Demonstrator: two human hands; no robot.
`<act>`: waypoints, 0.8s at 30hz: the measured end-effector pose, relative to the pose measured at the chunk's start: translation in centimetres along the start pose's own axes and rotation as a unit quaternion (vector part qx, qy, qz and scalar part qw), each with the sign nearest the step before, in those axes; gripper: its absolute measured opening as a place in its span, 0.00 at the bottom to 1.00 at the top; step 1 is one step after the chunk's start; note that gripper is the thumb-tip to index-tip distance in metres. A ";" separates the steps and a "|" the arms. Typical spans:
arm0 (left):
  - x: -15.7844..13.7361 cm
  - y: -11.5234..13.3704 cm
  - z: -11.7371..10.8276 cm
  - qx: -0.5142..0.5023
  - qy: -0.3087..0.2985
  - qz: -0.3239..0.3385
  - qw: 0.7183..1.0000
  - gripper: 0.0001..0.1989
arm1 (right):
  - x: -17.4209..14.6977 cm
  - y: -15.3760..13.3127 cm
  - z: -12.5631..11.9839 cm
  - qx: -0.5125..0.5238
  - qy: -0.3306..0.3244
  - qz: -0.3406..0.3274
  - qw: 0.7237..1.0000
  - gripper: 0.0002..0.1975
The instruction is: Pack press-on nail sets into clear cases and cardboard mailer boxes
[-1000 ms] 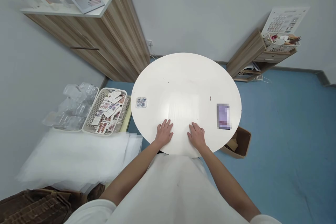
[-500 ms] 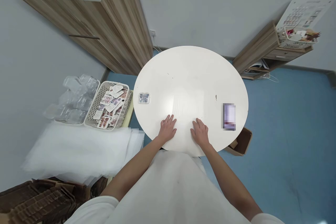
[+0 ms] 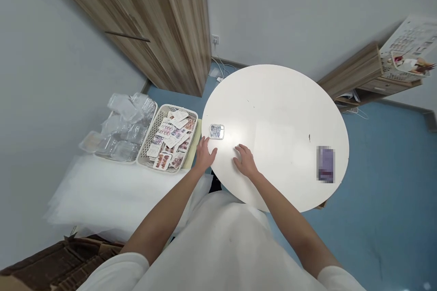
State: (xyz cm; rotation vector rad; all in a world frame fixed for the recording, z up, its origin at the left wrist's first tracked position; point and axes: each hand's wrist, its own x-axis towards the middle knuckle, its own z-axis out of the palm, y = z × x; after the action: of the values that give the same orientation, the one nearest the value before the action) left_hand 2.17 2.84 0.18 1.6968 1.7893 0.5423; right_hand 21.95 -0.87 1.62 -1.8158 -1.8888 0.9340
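A small clear case of press-on nails [image 3: 216, 132] lies near the left edge of the round white table [image 3: 273, 100]. My left hand [image 3: 205, 154] is at the table's left rim, just below the case, fingers apart and holding nothing; whether a fingertip touches the case I cannot tell. My right hand [image 3: 246, 161] hovers over or rests on the tabletop to the right of the case, its fingers spread and nothing in them. Far to the right on the table sits a blurred purple item [image 3: 326, 164].
Left of the table, a white basket [image 3: 143, 154] holds several nail cards, beside a second basket with clear plastic cases [image 3: 126, 132]. White sheets [image 3: 126, 195] lie in front of them. A wood-grain cabinet [image 3: 184, 32] stands behind left, a low shelf [image 3: 358, 70] behind right.
Both hands have moved left, the left one to the table's rim by the nail case and the right one towards it. The camera view has shifted left.
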 end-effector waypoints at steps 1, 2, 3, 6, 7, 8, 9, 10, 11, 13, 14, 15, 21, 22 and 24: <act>0.8 -0.4 -0.4 -0.024 -0.001 -0.008 1.000 0.28 | 1.2 -1.0 0.6 0.036 -0.004 0.012 0.999 0.24; 1.4 -0.6 -0.7 -0.048 -0.006 -0.021 0.999 0.28 | 2.3 -1.8 1.0 0.074 -0.009 0.028 0.997 0.25; 1.9 -0.6 -0.9 -0.071 -0.014 -0.038 0.997 0.28 | 3.2 -2.5 1.4 0.113 -0.015 0.047 0.992 0.27; 2.9 -0.2 -1.2 -0.135 -0.047 -0.095 0.985 0.28 | 5.1 -3.9 2.0 0.220 -0.037 0.096 0.970 0.29; 3.0 0.0 -1.2 -0.153 -0.059 -0.105 0.981 0.27 | 5.4 -4.1 2.1 0.249 -0.043 0.106 0.962 0.30; 3.0 0.2 -1.2 -0.167 -0.068 -0.110 0.977 0.27 | 5.7 -4.3 2.2 0.273 -0.048 0.113 0.954 0.31; 3.0 0.4 -1.2 -0.176 -0.073 -0.112 0.975 0.27 | 5.8 -4.4 2.3 0.293 -0.051 0.118 0.947 0.31; 2.9 0.5 -1.1 -0.183 -0.074 -0.112 0.974 0.26 | 5.8 -4.4 2.3 0.309 -0.053 0.122 0.942 0.32; 2.8 0.6 -1.0 -0.189 -0.071 -0.112 0.973 0.26 | 5.8 -4.4 2.3 0.320 -0.053 0.126 0.937 0.32; 2.3 0.6 -0.5 -0.201 -0.060 -0.110 0.971 0.25 | 5.4 -4.0 2.1 0.331 -0.048 0.132 0.933 0.32; 2.0 0.6 -0.2 -0.209 -0.055 -0.105 0.971 0.25 | 5.1 -3.7 2.0 0.333 -0.045 0.133 0.933 0.31; 1.6 0.7 0.1 -0.217 -0.053 -0.098 0.970 0.24 | 4.7 -3.3 1.8 0.332 -0.040 0.134 0.933 0.31; -1.8 3.4 3.5 -0.239 -0.061 -0.027 0.969 0.22 | 0.2 0.8 -1.0 0.288 0.016 0.110 0.951 0.26; -2.6 4.3 4.2 -0.237 -0.064 -0.013 0.969 0.21 | -0.9 1.8 -1.7 0.279 0.024 0.104 0.954 0.25; -4.2 6.2 5.7 -0.226 -0.074 0.013 0.971 0.21 | -3.3 3.8 -3.2 0.267 0.037 0.095 0.958 0.24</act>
State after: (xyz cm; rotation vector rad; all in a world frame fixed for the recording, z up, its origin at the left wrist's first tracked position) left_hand 10.54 -1.36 0.76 1.4037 1.4070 0.7485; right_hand 27.21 -3.61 1.95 -1.6781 -1.2633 1.2725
